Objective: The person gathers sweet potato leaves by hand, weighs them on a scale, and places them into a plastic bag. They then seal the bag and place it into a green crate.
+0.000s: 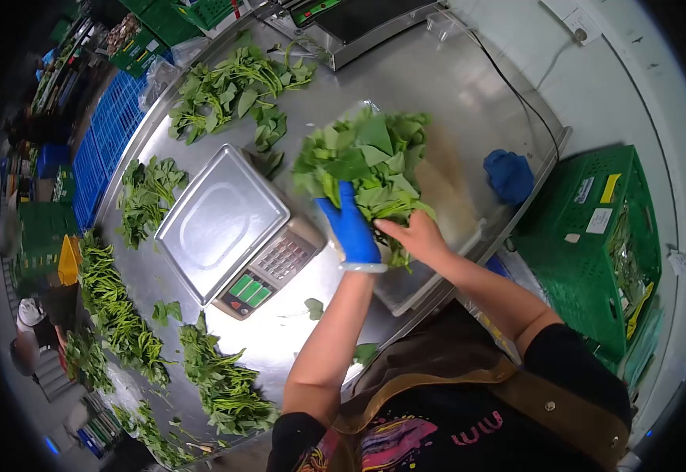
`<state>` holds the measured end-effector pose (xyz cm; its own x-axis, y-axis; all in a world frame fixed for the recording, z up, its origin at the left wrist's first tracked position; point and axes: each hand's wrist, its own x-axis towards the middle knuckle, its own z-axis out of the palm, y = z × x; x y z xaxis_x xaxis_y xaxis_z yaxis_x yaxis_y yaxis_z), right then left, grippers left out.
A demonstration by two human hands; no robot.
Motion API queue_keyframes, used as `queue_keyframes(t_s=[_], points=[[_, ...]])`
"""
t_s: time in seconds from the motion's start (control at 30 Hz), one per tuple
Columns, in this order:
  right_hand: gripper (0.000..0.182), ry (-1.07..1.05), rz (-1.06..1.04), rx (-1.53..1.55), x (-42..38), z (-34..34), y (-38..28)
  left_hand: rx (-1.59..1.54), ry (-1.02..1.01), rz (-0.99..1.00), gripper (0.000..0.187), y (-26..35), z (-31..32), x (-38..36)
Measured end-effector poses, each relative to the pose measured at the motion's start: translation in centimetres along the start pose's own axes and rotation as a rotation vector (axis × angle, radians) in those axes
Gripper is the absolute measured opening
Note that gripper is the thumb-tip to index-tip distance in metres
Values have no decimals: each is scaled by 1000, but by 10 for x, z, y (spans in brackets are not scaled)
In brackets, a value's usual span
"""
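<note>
A bunch of leafy greens (366, 153) is held up over the steel table, right of the scale. My left hand (351, 228), in a blue glove, is closed around the lower part of the bunch. My bare right hand (418, 236) is at the stems on the other side, with its fingers bent against them. Beneath the bunch lies a tray-like surface (402, 295), partly hidden by my hands. The digital scale (225, 224) has a bare metal plate and a green display.
Leafy bunches (225, 90) lie at the table's back and left (119, 311). A blue cloth (508, 177) is near the right edge. Green crates (579, 236) stand at the right. A cable (520, 98) crosses the back corner. A person (32, 330) is at far left.
</note>
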<state>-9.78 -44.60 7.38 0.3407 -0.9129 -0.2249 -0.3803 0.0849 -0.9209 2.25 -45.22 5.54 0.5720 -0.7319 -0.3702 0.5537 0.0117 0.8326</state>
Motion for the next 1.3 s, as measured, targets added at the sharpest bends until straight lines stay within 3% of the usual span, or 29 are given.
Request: queue_keyframes(t_s=[0.03,0.07,0.1,0.17,0.2,0.3,0.37,0.43,0.53,0.57,0.63,0.67,0.7,0.77,0.9,0.93,1.03,1.07,1.17,1.2,1.23,1.3], points=[[41,3,-8,-67,6,-14,25,20,22,-70,59,-16,14,-3],[51,-57,137,-156,12,-26,42,99,3,-28,61,-62,6,11],[54,30,88,-388,14,-27,68,182,-17,15,64,-114,-9,29],[61,220,-37,-849,23,-25,122,538,24,89,66,-158,-25,43],[71,169,3,-857,24,-27,133,714,48,126,68,-165,-27,48],[72,-4,-14,-113,26,-58,151,323,-50,-78,68,-101,-8,21],[70,-8,27,-90,25,-89,163,339,33,-105,60,-82,-29,17],[69,-16,69,-75,23,-128,178,383,59,-23,51,-80,-67,12],[53,116,153,31,36,-174,217,451,201,147,41,-96,-121,5],[48,136,195,0,44,-184,227,440,310,-2,38,-101,-124,0],[43,115,288,88,55,-187,225,526,228,-53,37,-121,-147,12],[41,78,341,203,58,-188,219,668,290,-46,37,-126,-147,11],[41,42,399,317,59,-187,214,786,280,130,38,-114,-126,5],[40,3,202,117,64,-188,223,767,257,139,39,-121,-142,21],[41,-28,-207,-517,64,-200,192,652,79,-259,33,-95,-129,40],[42,-31,-289,-713,63,-203,182,690,55,-213,28,-93,-121,41],[35,-18,-429,-851,71,-205,160,1065,35,-114,27,-84,-102,42],[30,-103,-515,-938,74,-208,151,1262,38,74,23,-83,-99,39],[17,-276,-765,-1117,81,-210,130,1282,-51,79,22,-85,-97,30],[13,-282,-837,-1128,81,-210,127,1130,-102,-49,24,-84,-94,29],[9,-290,-906,-1139,81,-209,124,942,-82,-305,28,-85,-90,28],[8,-308,-1028,-1119,84,-205,113,1238,-288,-281,32,-76,-86,31]])
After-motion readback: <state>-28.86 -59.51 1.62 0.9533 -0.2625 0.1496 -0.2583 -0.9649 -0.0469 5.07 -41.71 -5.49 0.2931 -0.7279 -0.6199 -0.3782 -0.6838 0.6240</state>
